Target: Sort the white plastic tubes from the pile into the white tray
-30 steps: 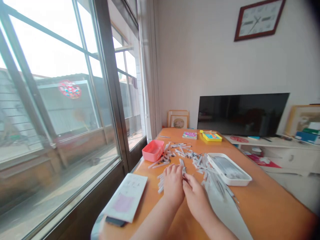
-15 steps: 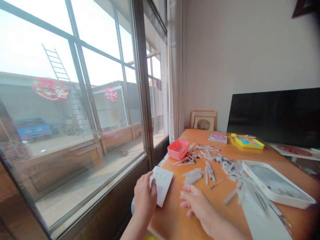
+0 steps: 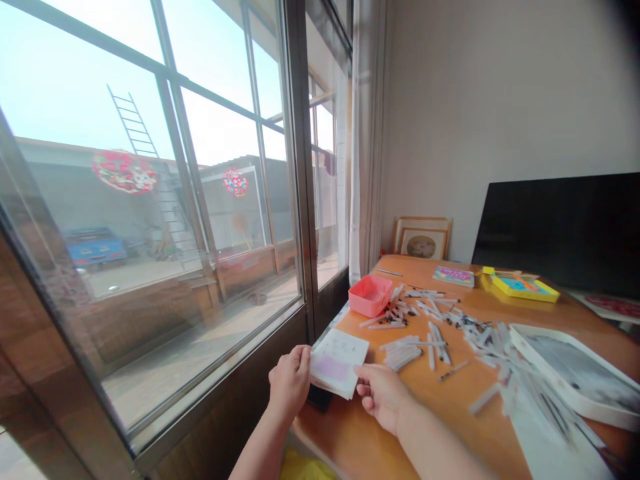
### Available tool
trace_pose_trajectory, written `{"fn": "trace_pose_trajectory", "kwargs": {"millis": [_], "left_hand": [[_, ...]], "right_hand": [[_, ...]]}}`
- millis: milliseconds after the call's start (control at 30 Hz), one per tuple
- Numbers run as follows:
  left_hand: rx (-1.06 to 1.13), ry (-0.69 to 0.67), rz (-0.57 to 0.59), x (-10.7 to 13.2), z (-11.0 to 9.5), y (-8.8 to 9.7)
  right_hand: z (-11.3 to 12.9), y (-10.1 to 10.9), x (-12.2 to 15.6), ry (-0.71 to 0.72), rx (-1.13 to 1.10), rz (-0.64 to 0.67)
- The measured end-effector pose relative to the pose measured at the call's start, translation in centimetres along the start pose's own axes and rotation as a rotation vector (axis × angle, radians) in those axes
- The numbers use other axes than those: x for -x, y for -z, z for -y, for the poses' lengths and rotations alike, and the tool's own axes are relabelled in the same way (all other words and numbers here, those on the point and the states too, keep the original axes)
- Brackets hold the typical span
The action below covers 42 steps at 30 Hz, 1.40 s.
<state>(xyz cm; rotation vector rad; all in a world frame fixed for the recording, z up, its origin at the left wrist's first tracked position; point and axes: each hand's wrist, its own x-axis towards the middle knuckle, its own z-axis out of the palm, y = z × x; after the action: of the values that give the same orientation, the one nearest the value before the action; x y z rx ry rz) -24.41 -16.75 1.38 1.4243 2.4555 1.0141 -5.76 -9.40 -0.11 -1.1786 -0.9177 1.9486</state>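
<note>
Between my two hands is a small white notepad (image 3: 340, 360) with a pale purple patch and faint marks on its top page. Its left edge is in the closed fingers of my left hand (image 3: 291, 379). My right hand (image 3: 383, 397) pinches the lower right edge between thumb and fingers. Several page edges show along the near side. Under the pad, by the table edge, lies a dark object (image 3: 319, 398), too covered to name. Several white pens or pen barrels (image 3: 401, 351) are on the table just beyond my right hand.
A pink plastic basket (image 3: 370, 297) stands behind the pad near the window. More pen parts (image 3: 480, 333) are scattered across the wooden table (image 3: 425, 427). To the right is a white tray (image 3: 575, 373); farther back are a yellow box (image 3: 525, 288) and a colourful pack (image 3: 453, 275).
My right hand has come left and taken hold of the notepad's right edge. The pad has turned and lifted somewhat, showing a dark object beneath. The view has shifted a little left.
</note>
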Motion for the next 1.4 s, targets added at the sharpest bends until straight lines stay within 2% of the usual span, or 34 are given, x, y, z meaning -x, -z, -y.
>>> {"fn": "trace_pose_trajectory", "kwargs": {"millis": [133,200,300,400,567,767,867,967,1033,1067,1133,1200,1300,1400], "left_hand": [[0.178,0.005,0.002,-0.4,-0.5,-0.2],[0.182,0.028,-0.006,-0.1,-0.2,-0.1],[0.091,0.029,0.023,1.4,0.9,0.0],[-0.025,-0.042,0.052,3.4,1.4,-0.1],[-0.223,-0.094,0.047,5.3,0.4,-0.6],[-0.273,-0.084,0.038,5.0,-0.5,-1.2],[-0.281,-0.073,0.025,4.6,-0.6,-1.1],[-0.224,-0.055,0.011,4.0,-0.7,-0.9],[-0.128,-0.011,0.008,3.5,-0.7,-0.9],[-0.061,0.026,0.010,3.3,-0.7,-0.9],[0.094,0.111,0.019,3.0,-0.7,-1.1],[0.258,0.168,0.017,3.0,-0.7,-1.5],[0.473,0.178,-0.018,3.8,-1.3,-2.5],[0.623,0.131,-0.041,5.1,-2.4,-3.6]], "right_hand": [[1.0,0.8,-0.6,0.109,-0.037,-0.014],[1.8,1.5,-0.7,0.181,-0.044,-0.030],[3.1,3.1,-0.9,0.281,-0.022,-0.105],[4.1,4.8,-1.1,0.350,0.035,-0.197],[4.3,6.4,-1.6,0.381,0.145,-0.230],[3.5,6.8,-2.2,0.460,0.374,-0.248],[3.5,7.8,-2.5,0.492,0.600,-0.291],[3.8,8.9,-2.7,0.599,0.908,-0.411],[3.8,9.0,-2.5,0.686,0.972,-0.500],[3.6,8.7,-2.3,0.708,0.938,-0.500],[2.7,7.5,-1.7,0.675,0.784,-0.365],[1.6,5.5,-0.6,0.502,0.606,-0.099],[0.2,2.7,1.3,0.276,0.274,0.191],[0.0,1.2,2.7,0.259,0.027,0.366]]}}
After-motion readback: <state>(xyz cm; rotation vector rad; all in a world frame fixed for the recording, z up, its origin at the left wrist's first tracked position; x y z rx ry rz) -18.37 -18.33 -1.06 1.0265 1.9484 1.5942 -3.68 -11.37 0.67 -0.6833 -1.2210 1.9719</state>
